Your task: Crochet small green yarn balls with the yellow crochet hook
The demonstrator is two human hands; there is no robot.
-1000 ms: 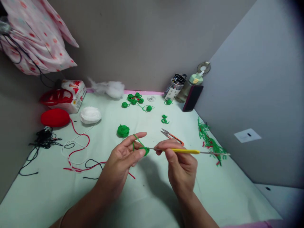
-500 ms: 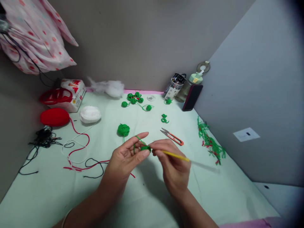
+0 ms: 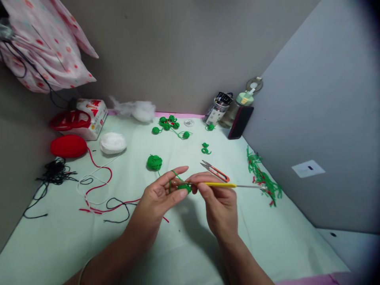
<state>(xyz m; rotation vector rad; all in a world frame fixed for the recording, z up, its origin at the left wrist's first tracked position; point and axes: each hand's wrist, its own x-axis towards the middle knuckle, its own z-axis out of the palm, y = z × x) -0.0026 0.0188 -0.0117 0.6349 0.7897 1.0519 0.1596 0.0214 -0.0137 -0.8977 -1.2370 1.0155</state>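
Note:
My left hand pinches a small green crochet piece between thumb and fingers, with green yarn looped over its raised index finger. In my right hand is a crochet hook with a yellow grip and metal ends. The hook's tip meets the green piece, though the stitch itself is too small to make out. From the left hand the yarn runs back to a green yarn ball. Orange thread snips lie just beyond my right hand.
Left are a red yarn skein, white yarn, tangled black yarn and loose strands. Small green crochet balls and stuffing lie at the back. A phone leans on a bottle; yarn scraps lie right.
The crochet hook has swung from a downward slant to nearly level, and its tip has moved slightly left over the green piece. My right hand has turned a little with it.

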